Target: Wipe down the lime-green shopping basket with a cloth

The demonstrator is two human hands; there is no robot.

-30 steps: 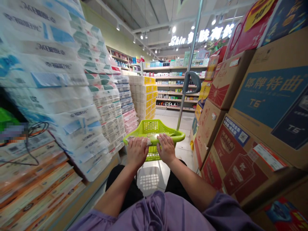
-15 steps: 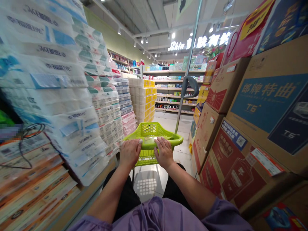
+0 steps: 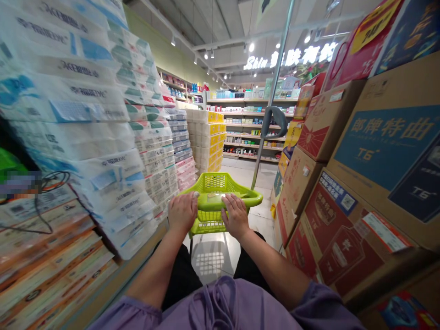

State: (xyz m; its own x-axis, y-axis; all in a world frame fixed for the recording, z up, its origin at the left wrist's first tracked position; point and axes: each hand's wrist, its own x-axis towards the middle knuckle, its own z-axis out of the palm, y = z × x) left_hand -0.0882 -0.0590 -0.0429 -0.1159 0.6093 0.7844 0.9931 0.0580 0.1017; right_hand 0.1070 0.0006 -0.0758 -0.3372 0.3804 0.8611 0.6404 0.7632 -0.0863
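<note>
- A lime-green shopping basket (image 3: 220,185) is seen mid-aisle, low down in front of the person, its mesh walls and wide near rim in plain view.
- The near rim is gripped by the left hand (image 3: 182,211), fingers curled over the edge at the basket's left corner.
- The same rim is clasped by the right hand (image 3: 235,215), just beside the left, fingers laid over the top.
- A grey pull handle (image 3: 275,120) on a metal pole is seen rising from the far right of the basket, untouched.
- Stacked tissue packs (image 3: 103,137) are piled high along the left side, close to the left arm.
- Cardboard cartons (image 3: 360,151) are stacked on the right, near the right forearm.
- Store shelves (image 3: 247,133) are visible well beyond the basket.
</note>
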